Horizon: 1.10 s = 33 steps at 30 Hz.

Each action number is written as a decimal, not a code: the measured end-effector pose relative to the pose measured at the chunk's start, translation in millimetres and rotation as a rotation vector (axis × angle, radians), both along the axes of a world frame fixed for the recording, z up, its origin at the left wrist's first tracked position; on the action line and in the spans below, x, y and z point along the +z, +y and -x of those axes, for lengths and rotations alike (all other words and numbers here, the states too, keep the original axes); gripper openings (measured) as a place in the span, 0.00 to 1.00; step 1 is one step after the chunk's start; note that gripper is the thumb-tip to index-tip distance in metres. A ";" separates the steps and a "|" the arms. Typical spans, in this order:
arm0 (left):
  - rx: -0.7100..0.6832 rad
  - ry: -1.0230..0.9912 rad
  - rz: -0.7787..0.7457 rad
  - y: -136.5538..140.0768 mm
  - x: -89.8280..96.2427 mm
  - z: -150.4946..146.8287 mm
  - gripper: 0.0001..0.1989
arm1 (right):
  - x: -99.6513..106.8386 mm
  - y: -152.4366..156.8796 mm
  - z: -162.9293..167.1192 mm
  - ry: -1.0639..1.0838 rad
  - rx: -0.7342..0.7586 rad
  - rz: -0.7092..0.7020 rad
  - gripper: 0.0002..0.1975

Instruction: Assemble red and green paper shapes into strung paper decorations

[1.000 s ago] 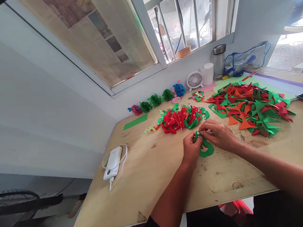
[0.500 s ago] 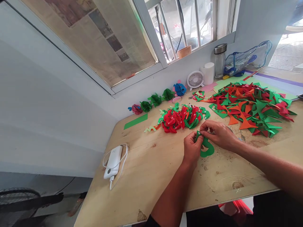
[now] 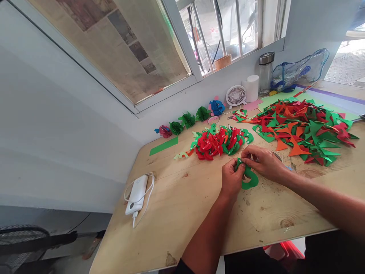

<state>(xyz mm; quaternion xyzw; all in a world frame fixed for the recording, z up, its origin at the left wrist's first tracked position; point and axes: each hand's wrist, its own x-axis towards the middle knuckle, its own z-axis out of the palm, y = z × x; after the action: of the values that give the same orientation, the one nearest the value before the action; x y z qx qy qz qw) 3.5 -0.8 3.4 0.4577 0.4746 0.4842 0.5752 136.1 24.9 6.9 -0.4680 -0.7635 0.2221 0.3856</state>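
A curved green paper cutout (image 3: 251,182) hangs between my two hands, over the near part of the wooden table (image 3: 171,205). My left hand (image 3: 232,176) pinches its upper left end. At the same end my right hand (image 3: 261,161) is closed, thumb and fingertips together on the paper's top edge; a small whitish spot shows there. Whether the right fingertips also hold something tiny is hidden. Just beyond my hands lies a heap of red and green paper cutouts (image 3: 212,142), many with small white squares on them.
A large pile of red, orange and green paper scraps (image 3: 302,129) lies to the right. Along the wall stand folded paper figures (image 3: 188,120), a small white fan (image 3: 236,95) and a glass bottle (image 3: 265,74). A white power bank (image 3: 137,194) with its cable lies left.
Both hands stay at the same end of the green paper, with hardly any movement. The view has shifted very slightly.
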 end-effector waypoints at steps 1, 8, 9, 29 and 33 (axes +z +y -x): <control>-0.002 0.003 0.004 0.1 -0.4 0.2 0.14 | 0.0 -0.2 0.1 0.000 0.000 -0.010 0.05; 0.010 -0.006 -0.008 1.0 -0.5 0.8 0.14 | 1.4 -1.7 -1.1 -0.026 0.033 -0.066 0.06; 0.012 -0.008 -0.007 1.2 -0.7 0.9 0.15 | 1.6 -1.8 -1.4 -0.041 0.045 -0.096 0.07; 0.007 0.012 -0.014 0.6 -3.1 1.2 0.16 | 0.0 3.1 -5.3 0.024 -0.012 0.027 0.09; -0.003 -0.001 -0.019 1.7 -4.3 1.6 0.18 | -1.3 7.3 -7.6 0.059 0.051 0.138 0.09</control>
<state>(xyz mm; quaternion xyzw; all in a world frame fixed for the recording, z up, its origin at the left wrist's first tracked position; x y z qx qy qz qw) 1.8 0.9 -1.0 0.4634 0.4689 0.4883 0.5717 143.7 32.2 5.6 -0.4669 -0.7465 0.2976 0.3689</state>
